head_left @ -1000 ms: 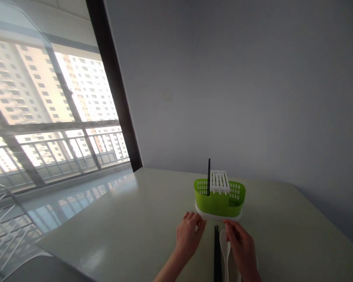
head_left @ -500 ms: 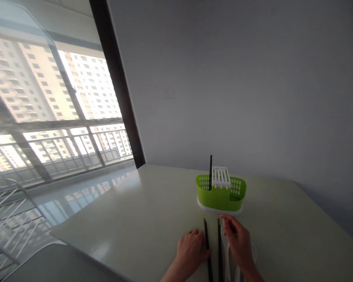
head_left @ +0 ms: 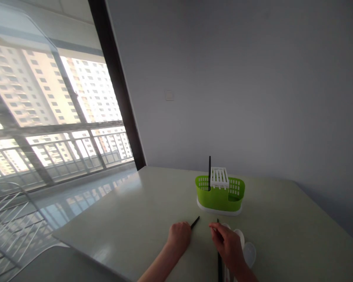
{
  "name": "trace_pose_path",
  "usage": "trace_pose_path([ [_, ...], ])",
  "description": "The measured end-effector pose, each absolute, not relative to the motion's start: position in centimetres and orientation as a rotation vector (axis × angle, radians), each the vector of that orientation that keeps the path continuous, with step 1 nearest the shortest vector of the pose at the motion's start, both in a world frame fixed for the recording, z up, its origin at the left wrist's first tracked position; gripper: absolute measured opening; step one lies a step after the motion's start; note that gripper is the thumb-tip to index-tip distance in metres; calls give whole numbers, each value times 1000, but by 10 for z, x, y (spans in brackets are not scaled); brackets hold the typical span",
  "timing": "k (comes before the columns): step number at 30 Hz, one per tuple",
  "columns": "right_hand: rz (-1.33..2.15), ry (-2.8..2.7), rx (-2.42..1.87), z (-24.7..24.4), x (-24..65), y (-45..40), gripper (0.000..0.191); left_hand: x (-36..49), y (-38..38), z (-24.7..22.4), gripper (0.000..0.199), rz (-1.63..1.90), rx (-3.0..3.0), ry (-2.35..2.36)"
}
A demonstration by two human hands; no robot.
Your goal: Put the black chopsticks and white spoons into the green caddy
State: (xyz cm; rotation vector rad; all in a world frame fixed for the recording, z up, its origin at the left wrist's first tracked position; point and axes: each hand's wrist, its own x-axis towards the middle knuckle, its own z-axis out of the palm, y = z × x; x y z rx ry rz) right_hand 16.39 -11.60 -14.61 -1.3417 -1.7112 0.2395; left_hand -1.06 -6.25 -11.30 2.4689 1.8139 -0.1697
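Basket [head_left: 213,201] of bright green plastic, oblong, with rounded ends and slotted sides, stands upright on the smooth, pale counter [head_left: 147,211] just beyond both hands, set on a shallow white base [head_left: 220,212]. A white slatted rack [head_left: 219,177] sits across its middle; by the rack's left edge a slim, straight black stick [head_left: 210,169], perhaps more than one in line, rises from the left compartment. That much is in place.

The left hand [head_left: 179,234] is clenched around a thin black chopstick [head_left: 195,222], its tip angling out past the fist; whether a second is in there too cannot be told. The right hand [head_left: 227,243] has thumb and fingertips drawn together near the spoons; I can't tell whether it pinches anything.

Left outside the basket are a long black rod [head_left: 219,268] partly covered by the right hand, a white oval-bowled spoon [head_left: 239,237] and a translucent round-bowled spoon [head_left: 249,254], with another pale spoon mostly hidden. More lies out than stands in, so the work seems early.
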Motion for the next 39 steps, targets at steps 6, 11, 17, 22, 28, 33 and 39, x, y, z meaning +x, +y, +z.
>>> trace_pose_path([
  [6, 261, -1894, -1372, -144, 155, -118, 18, -25, -62, -93, 22, 34, 2476, 1871],
  [11, 220, -1999, -1355, -158, 148, -117, 33, -6, -76, -74, 11, 588, 2312, 1630],
  [17, 316, -1950, -1353, -171, 148, -111, 21, 24, -92, -79, 16, 1038, 2082, 1366],
  [22, 275, -1964, -1263, -173, 152, -108, 21, 15, -94, -77, 11, 1099, 2016, 1167],
  [28, 196, -2069, -1209, -169, 154, -108, 14, 2, -86, -79, 10, 1003, 1738, 902],
  [33, 251, -2110, -1197, -176, 153, -104, 8, -2, -81, -83, 12, 950, 1725, 869],
  [39, 137, -2080, -1241, -192, 157, -97, 15, -14, -75, -45, 13, 1014, 1855, 903],
])
